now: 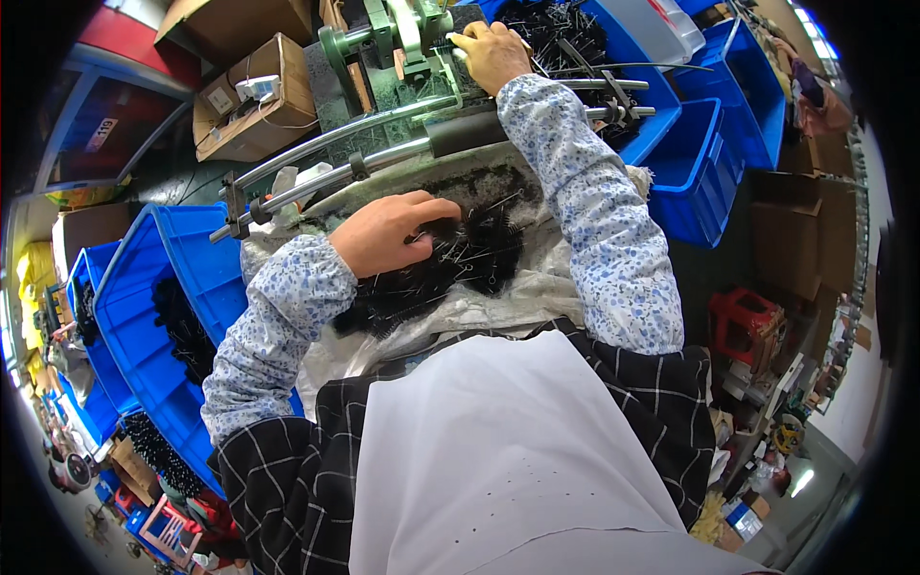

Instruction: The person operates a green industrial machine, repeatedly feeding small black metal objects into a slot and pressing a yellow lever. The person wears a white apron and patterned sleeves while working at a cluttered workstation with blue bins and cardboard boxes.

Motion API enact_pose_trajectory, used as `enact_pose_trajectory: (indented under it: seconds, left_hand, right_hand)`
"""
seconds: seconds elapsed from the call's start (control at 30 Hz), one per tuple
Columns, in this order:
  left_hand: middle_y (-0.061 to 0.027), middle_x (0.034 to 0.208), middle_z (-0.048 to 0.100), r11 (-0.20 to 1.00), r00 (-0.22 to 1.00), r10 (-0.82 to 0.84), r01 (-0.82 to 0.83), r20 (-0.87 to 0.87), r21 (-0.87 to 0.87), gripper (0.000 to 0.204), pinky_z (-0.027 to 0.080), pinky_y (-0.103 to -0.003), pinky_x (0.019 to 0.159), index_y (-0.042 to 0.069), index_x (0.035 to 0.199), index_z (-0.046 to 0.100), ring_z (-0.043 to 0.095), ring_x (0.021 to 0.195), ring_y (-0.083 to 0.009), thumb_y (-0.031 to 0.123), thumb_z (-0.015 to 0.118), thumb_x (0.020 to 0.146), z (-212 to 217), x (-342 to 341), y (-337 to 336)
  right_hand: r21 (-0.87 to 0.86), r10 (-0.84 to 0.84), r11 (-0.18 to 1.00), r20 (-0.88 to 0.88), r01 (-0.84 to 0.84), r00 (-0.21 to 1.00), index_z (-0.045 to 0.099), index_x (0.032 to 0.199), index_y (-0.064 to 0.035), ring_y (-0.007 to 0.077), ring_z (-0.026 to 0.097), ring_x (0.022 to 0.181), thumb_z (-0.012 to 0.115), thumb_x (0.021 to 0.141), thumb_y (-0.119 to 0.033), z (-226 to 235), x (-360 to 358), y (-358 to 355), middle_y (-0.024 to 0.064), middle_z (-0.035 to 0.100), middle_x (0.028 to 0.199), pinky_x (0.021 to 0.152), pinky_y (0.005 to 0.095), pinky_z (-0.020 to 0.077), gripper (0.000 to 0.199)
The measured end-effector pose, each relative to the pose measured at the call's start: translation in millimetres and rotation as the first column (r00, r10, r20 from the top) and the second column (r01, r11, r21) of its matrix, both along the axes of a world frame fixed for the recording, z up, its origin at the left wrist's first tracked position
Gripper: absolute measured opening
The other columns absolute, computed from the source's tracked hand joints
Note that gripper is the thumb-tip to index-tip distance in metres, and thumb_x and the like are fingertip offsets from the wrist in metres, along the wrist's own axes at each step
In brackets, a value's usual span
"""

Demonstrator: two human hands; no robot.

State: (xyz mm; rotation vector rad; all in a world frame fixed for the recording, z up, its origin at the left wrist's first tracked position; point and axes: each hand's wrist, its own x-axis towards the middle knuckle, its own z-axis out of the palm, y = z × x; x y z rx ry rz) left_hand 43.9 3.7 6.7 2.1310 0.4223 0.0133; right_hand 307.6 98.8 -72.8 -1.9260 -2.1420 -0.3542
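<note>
1. Head view: left hand [391, 233] rests on a heap of black brushes [450, 264] lying on a pale sack [498, 307] in front of the person. Fingers curled down into the heap, pressed around some bristly pieces; exactly how many are held cannot be told.
2. Right hand [491, 53] reaches forward to a green machine [402, 38], fingertips closed at its front edge. Whether they pinch a piece there cannot be told; the part is too small.
3. Handling, judged: the brushes look light, with soft springy bristles on thin wire stems. Bristles snag on one another, so a tangle may lift with one piece. Best hold is likely the bare wire end, pinched between thumb and forefinger, not the bristle body.
4. Orientation: pieces lie jumbled, long axes mixed. Many run roughly left-right across the sack; some wire ends stick up to the right.
5. Two metal rails [335, 158] run slantwise between heap and machine. Blue bins [153, 316] at left hold more black pieces.
</note>
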Motion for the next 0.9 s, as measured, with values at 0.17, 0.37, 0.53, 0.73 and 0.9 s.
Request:
enact_pose_trajectory:
  seconds: [0.17,0.37,0.53,0.73,0.9]
  left_hand:
    - [-0.0114,0.108,0.049,0.988,0.977,0.149,-0.154,0.15,0.016,0.033,0.048,-0.032,0.078,0.006,0.106,0.053,0.056,0.09,-0.0246,0.003,0.063,0.074,-0.9,-13.0,3.2]
    - [-0.0083,0.105,0.046,0.967,0.968,0.176,-0.203,0.177,0.154,0.034,0.047,-0.03,0.077,0.007,0.107,0.053,0.054,0.083,-0.0192,0.007,0.067,0.077,5.4,-20.1,5.4]
    - [-0.008,0.105,0.053,0.966,0.949,0.259,-0.254,0.18,-0.052,0.035,0.049,-0.029,0.077,0.007,0.108,0.054,0.057,0.088,-0.019,0.007,0.069,0.076,15.1,-15.3,4.4]
    - [-0.0117,0.104,0.056,0.974,0.95,0.199,-0.219,0.24,0.059,0.03,0.048,-0.034,0.08,0.006,0.11,0.053,0.057,0.094,-0.0291,0.008,0.062,0.081,5.7,-14.9,8.8]
    - [-0.0132,0.109,0.053,0.947,0.921,0.281,-0.312,0.27,0.079,0.026,0.047,-0.035,0.083,0.005,0.109,0.053,0.056,0.098,-0.0305,0.005,0.058,0.083,11.3,-27.5,7.3]
  right_hand:
    - [-0.007,-0.202,0.979,-0.102,0.202,0.974,0.058,0.111,-0.009,0.0255,0.055,0.096,0.061,0.076,-0.026,9.6,5.1,-23.9,0.0083,0.058,0.102,0.08,0.0407,0.042,0.04]
    - [0.018,-0.126,0.991,-0.174,0.131,0.977,0.062,0.103,-0.0075,0.0266,0.06,0.09,0.058,0.075,-0.02,8.1,-10.3,-18.8,0.0096,0.064,0.089,0.075,0.0419,0.0449,0.031]
    - [0.04,-0.122,0.991,-0.156,0.129,0.98,0.063,0.098,-0.0074,0.0261,0.061,0.08,0.057,0.075,-0.019,9.6,-49.4,-13.6,0.0094,0.064,0.083,0.069,0.0406,0.0446,0.027]
    - [0.063,-0.131,0.989,-0.083,0.137,0.988,0.062,0.088,-0.0105,0.0242,0.061,0.08,0.056,0.076,-0.022,8.5,-64.4,-10.9,0.0067,0.064,0.08,0.069,0.0413,0.0421,0.017]
    - [0.177,-0.086,0.979,-0.08,0.099,0.993,0.063,0.081,-0.0128,0.0216,0.061,0.077,0.06,0.072,-0.022,3.4,-17.4,-13.9,0.0042,0.064,0.077,0.068,0.0404,0.0416,0.013]
